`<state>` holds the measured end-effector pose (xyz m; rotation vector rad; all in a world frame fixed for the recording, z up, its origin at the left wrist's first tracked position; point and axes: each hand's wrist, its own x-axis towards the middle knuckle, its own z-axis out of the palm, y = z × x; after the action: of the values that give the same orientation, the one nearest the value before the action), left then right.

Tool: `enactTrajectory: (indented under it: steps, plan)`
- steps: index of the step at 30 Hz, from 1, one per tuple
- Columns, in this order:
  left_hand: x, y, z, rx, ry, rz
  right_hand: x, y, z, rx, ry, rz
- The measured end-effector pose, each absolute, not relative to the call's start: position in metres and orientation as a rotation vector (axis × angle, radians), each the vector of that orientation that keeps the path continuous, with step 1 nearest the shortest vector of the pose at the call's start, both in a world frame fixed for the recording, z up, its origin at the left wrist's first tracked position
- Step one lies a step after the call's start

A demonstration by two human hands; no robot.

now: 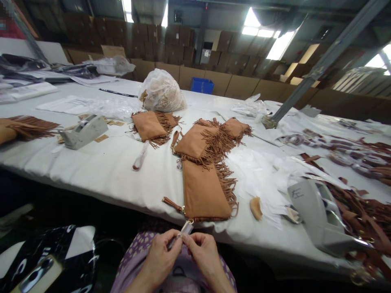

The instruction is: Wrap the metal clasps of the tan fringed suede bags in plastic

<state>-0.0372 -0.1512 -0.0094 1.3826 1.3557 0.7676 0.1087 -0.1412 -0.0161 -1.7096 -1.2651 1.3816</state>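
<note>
My left hand (163,254) and my right hand (203,252) meet over my lap, just below the table edge. Both pinch a small strap in clear wrapping (186,228), whose gold ring points up toward the table. Right in front lies a tan leather pouch (204,193) with fringe on its right side and a zipper pull at its lower left corner. Another fringed pouch (194,140) rests on its upper end, with more fringed pouches (149,126) behind. To their left lies a wrapped wrist strap (140,157).
A grey tape dispenser (84,132) stands at the left, a larger one (320,215) at the right beside brown straps (363,219). Farther back are a stuffed plastic bag (163,91), a blue bin (202,85) and a slanted metal post (317,69).
</note>
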Motion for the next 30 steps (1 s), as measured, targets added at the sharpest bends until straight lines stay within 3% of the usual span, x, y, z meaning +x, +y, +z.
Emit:
enactTrajectory:
  steps: [11, 23, 30]
  plan:
    - [-0.036, -0.145, -0.014, 1.133, 1.256, 0.833, 0.116, -0.146, -0.008, -1.491, -1.074, 1.646]
    - [-0.030, -0.143, -0.013, 0.642, 1.093, 0.842, 0.109, -0.152, -0.020, -1.426, -0.951, 1.492]
    - [-0.033, -0.144, -0.024, 0.817, 1.281, 0.940, 0.123, -0.155, -0.028, -1.623, -0.988, 1.281]
